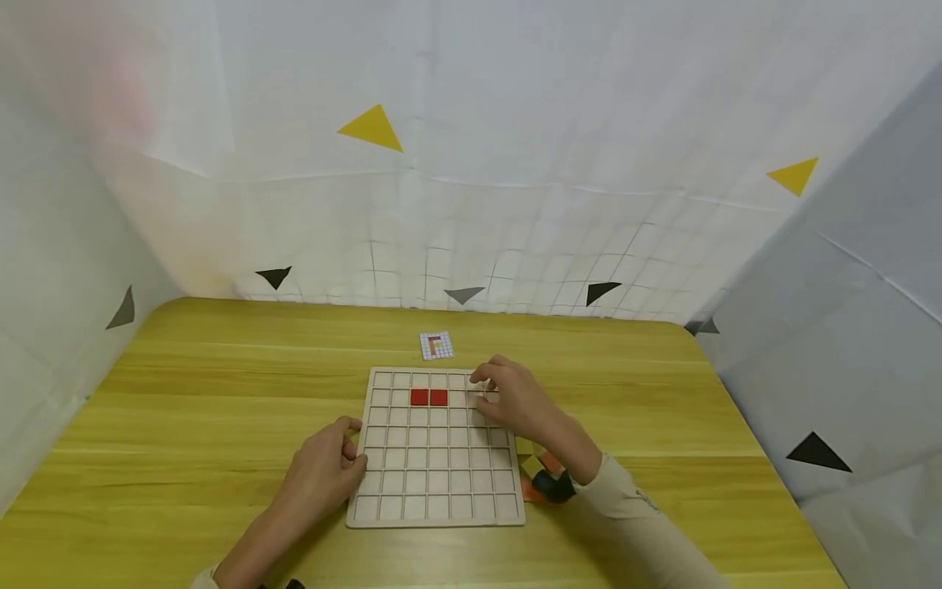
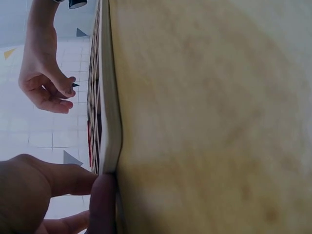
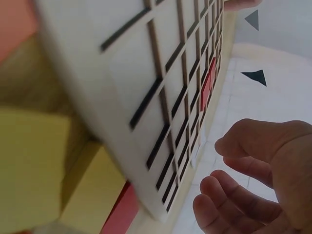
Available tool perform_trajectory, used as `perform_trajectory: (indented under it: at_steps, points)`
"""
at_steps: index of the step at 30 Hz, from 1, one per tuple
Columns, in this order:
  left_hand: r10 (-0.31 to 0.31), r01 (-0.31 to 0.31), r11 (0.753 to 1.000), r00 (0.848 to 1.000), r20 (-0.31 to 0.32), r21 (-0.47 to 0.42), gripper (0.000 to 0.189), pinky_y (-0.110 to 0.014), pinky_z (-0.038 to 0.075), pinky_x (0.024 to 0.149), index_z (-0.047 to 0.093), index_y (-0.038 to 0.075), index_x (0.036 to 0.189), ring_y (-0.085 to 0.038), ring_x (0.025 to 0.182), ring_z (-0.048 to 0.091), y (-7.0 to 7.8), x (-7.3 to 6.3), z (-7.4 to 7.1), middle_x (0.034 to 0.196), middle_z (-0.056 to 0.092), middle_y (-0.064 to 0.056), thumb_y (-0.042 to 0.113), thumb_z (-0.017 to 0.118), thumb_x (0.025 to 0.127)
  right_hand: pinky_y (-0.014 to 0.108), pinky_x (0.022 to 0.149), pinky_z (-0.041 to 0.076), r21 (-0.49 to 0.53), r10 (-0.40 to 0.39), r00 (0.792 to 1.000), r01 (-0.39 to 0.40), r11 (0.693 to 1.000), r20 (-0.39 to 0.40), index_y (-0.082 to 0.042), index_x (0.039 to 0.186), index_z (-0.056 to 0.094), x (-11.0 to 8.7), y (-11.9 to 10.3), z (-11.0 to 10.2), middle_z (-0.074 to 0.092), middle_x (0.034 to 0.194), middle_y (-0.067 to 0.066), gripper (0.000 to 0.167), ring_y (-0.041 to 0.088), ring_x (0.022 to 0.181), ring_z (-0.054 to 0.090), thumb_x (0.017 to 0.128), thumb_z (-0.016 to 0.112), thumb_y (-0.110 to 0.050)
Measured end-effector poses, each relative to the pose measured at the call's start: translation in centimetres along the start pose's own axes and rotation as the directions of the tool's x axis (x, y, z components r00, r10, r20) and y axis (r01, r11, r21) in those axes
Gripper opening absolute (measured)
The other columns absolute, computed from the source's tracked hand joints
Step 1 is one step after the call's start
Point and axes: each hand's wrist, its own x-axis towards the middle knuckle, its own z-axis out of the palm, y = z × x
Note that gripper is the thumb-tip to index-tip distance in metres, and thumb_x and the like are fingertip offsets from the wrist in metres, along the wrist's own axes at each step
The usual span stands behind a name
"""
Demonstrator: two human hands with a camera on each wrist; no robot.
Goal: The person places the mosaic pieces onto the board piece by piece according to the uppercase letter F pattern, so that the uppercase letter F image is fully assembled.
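Observation:
A pale square-grid board [image 1: 415,484] lies on the wooden table. Two red square tiles [image 1: 429,397] sit side by side in neighbouring cells near its far edge. My left hand [image 1: 320,466] rests against the board's left edge; in the left wrist view its fingers [image 2: 73,179] touch the rim. Over the board's far right corner hovers my right hand [image 1: 518,401], fingers loosely bent and apart. Between its thumb and fingers nothing shows in the right wrist view. Several coloured blocks [image 1: 533,467], yellow, orange and black, lie by the board's right edge, partly hidden beneath the right forearm.
Beyond the board's far edge lies a small card [image 1: 437,345] printed with a grid and a coloured pattern. The wooden table [image 1: 243,352] is bordered by white sheet walls [image 1: 515,131] with yellow, black and grey triangles.

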Motion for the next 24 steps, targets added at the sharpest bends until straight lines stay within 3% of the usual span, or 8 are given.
perform_trajectory:
  at_steps: [12,24]
  points:
    - [0.004,-0.004,1.0,1.0,0.003,-0.002,0.043,-0.029,0.041,0.057,0.061,-0.003,0.124,-0.014,0.065,0.048,0.1,0.0,0.0,0.079,0.054,0.0,0.004,0.072,0.083,0.031,0.071,0.053,-0.047,0.054,0.998,-0.055,0.997,-0.012,-0.003,0.104,0.073,-1.5,1.5,-0.5,0.063,0.095,0.007,0.023,0.02,0.084,0.062,0.082,0.077,-0.006]
    - [-0.007,0.007,1.0,1.0,0.009,-0.007,0.043,-0.03,0.042,0.057,0.061,-0.002,0.124,-0.014,0.065,0.048,0.1,0.0,0.0,0.079,0.055,0.0,0.005,0.072,0.084,0.032,0.07,0.053,-0.018,0.054,0.998,-0.054,0.998,-0.018,-0.001,0.106,0.071,-2.7,2.5,-1.0,0.061,0.095,0.008,0.025,0.023,0.084,0.063,0.082,0.078,-0.004]
